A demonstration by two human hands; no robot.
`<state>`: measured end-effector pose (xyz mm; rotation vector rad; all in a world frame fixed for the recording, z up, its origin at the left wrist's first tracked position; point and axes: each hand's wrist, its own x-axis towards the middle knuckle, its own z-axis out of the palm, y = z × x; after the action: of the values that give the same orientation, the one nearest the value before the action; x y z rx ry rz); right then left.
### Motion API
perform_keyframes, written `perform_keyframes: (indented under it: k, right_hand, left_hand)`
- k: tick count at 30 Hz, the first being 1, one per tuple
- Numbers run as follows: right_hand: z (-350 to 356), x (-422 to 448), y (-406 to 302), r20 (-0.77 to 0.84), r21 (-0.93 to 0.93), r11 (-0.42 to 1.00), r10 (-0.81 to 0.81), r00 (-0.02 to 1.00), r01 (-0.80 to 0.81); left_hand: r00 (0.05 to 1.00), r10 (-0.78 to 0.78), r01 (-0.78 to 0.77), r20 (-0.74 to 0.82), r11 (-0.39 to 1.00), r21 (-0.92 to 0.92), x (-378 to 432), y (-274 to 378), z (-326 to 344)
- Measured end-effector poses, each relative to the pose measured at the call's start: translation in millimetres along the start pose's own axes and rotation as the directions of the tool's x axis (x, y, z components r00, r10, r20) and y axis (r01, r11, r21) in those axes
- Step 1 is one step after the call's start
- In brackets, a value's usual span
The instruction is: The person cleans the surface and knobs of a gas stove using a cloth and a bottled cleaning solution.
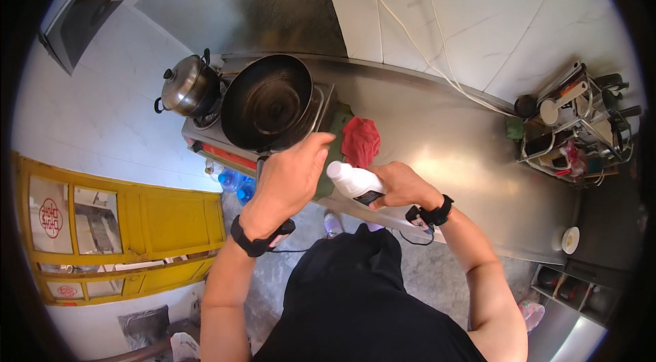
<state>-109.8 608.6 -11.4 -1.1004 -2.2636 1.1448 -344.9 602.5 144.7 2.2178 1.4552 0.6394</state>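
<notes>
My right hand (405,185) is wrapped around a white plastic bottle (353,182) with a white cap and a black label. The bottle leans to the left above the counter's front edge. My left hand (289,175) is just in front of a black wok (269,100), over its handle (261,163). The fingers of that hand are mostly hidden, so whether they grip the handle cannot be seen. Nothing shows inside the wok, which sits tilted over the gas stove (197,134). A crumpled red cloth (361,140) lies beyond the bottle, partly on a green cloth (333,128).
A lidded steel pot (187,86) stands on the left burner. Along the stainless counter (435,121), a rack of utensils (574,126) fills the far right. A white bowl (570,240) is near the right end. Water bottles (238,182) stand below the stove. Power cords (425,57) cross the wall.
</notes>
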Motion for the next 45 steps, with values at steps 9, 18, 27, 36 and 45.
perform_keyframes:
  k: [9, 18, 27, 36, 45]
  right_hand:
    - [-2.2, 25.8, -25.3, -0.087, -0.092, 0.996, 0.01, 0.996, -0.018]
    - [2.1, 26.8, -38.0, -0.068, -0.197, 0.977, 0.071, 0.995, -0.083]
    - [-3.9, 17.5, -33.7, 0.035, -0.1, 0.992, 0.087, 0.996, -0.083]
    - [36.4, 6.3, 61.7, -0.204, 0.227, 0.931, 0.334, 0.92, -0.288]
    - [-24.6, -76.9, 276.2, -0.768, 0.55, 0.735, 0.632, 0.106, -0.397]
  left_hand:
    - [0.994, -0.092, 0.103, -0.052, 0.951, 0.292, -13.7, -10.4, -0.4]
    - [0.971, -0.222, 0.237, -0.083, 0.914, 0.33, -15.8, -26.2, 0.3]
    - [0.998, 0.046, -0.055, 0.039, 0.966, 0.252, -7.5, -36.2, 9.2]
    - [0.981, -0.176, 0.165, 0.087, 0.979, 0.117, -15.8, -54.9, -7.8]
    - [0.918, -0.395, 0.387, 0.048, 0.914, 0.126, -69.2, -126.7, -24.0]
